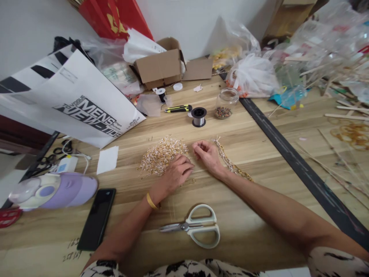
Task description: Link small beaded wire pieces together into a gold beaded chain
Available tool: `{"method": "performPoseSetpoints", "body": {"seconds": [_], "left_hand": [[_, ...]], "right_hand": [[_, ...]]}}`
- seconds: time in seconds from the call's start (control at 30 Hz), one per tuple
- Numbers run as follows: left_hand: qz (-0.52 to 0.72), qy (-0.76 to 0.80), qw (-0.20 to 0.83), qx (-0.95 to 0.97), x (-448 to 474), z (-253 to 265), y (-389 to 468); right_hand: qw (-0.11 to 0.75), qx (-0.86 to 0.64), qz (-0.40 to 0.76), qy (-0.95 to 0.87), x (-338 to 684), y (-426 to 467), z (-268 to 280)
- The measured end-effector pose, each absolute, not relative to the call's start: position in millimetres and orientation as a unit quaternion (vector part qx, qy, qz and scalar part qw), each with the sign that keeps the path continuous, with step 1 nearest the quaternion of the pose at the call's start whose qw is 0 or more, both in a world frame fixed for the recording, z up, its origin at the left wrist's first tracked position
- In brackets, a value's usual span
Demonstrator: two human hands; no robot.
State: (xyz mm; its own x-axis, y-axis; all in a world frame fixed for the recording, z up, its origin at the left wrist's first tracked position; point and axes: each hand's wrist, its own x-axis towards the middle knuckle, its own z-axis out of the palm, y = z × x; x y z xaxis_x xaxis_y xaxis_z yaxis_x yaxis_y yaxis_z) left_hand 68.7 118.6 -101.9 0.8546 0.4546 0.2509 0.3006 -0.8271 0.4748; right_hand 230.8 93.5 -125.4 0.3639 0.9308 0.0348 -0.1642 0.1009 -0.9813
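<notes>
A loose pile of small gold and clear beaded pieces (161,156) lies in the middle of the table. My left hand (179,169) rests at the pile's right edge, its fingers bent and held together; anything in them is too small to make out. Just right of it, my right hand (208,154) is closed in a pinch, and what sits between the fingertips cannot be made out. A gold and silver beaded chain (230,163) runs along the table beside my right wrist. A few tiny gold rings (193,180) lie below my hands.
White-handled scissors (203,227) lie in front of me. Beyond my hands are a wire spool (198,117), a yellow-black cutter knife (178,109) and a bead jar (225,105). A phone (96,219) and purple bottle (67,189) lie left; a black strip (276,142) crosses the right side.
</notes>
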Motion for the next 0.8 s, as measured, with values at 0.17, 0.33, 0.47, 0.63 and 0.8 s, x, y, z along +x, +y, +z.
{"method": "performPoseSetpoints", "body": {"seconds": [0.17, 0.33, 0.47, 0.63, 0.8], "left_hand": [[0.125, 0.17, 0.196, 0.958, 77.6, -93.5, 112.2], [0.09, 0.145, 0.183, 0.968, 97.6, -85.4, 96.3], [0.102, 0.148, 0.188, 0.966, 114.9, -86.5, 81.8], [0.109, 0.162, 0.161, 0.967, 126.5, -99.7, 75.0], [0.113, 0.166, 0.148, 0.968, 127.6, -104.9, 74.0]], "right_hand": [[0.658, -0.499, 0.449, -0.342, 235.8, 95.7, -124.7], [0.657, -0.491, 0.463, -0.335, 241.3, 96.5, -123.8], [0.641, -0.498, 0.474, -0.342, 244.2, 95.0, -120.8], [0.635, -0.494, 0.487, -0.342, 245.7, 95.3, -120.6], [0.637, -0.487, 0.49, -0.342, 246.2, 96.8, -122.8]]}}
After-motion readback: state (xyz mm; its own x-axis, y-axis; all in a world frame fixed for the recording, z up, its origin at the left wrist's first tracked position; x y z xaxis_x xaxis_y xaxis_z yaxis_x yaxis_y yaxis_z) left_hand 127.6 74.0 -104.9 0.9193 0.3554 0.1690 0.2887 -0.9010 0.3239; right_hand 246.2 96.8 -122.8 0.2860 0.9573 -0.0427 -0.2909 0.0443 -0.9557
